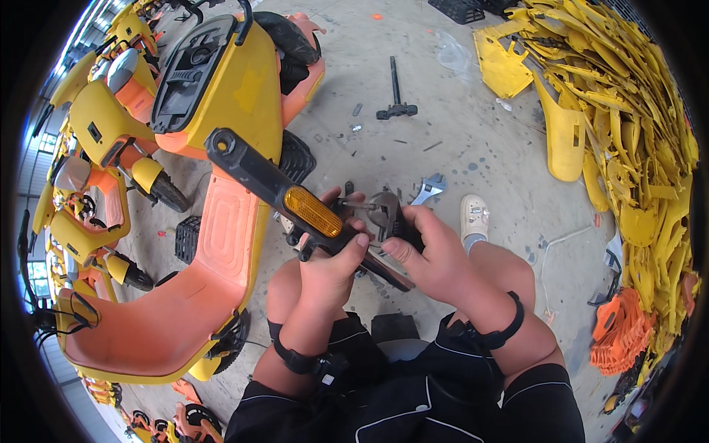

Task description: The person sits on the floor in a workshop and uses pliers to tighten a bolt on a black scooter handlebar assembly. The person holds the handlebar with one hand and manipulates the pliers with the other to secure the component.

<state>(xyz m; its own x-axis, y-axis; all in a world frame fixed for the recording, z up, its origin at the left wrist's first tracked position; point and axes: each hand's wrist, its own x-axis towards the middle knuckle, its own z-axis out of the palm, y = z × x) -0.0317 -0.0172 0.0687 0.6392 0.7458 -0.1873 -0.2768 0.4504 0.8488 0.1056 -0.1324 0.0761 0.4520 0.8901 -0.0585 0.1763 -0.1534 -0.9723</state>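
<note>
Before my lap I hold a long black bar (258,173) with a round hole at its far end and an amber reflector (313,212) on its side. My left hand (336,267) is wrapped round its lower part, just below the reflector. Closed in my right hand (425,255) is a black-handled tool with a rounded grey metal head (382,210); its exact kind is partly hidden by my fingers. The head meets a thin metal rod near my left fingertips, beside the bar. An adjustable wrench (429,189) lies on the floor just beyond my right hand.
A yellow and orange scooter body (221,221) stands close on my left, with more yellow scooters (111,122) behind. A black T-shaped part (396,109) lies ahead on the concrete. Yellow panels (613,111) are heaped at right, near stacked orange pieces (622,332).
</note>
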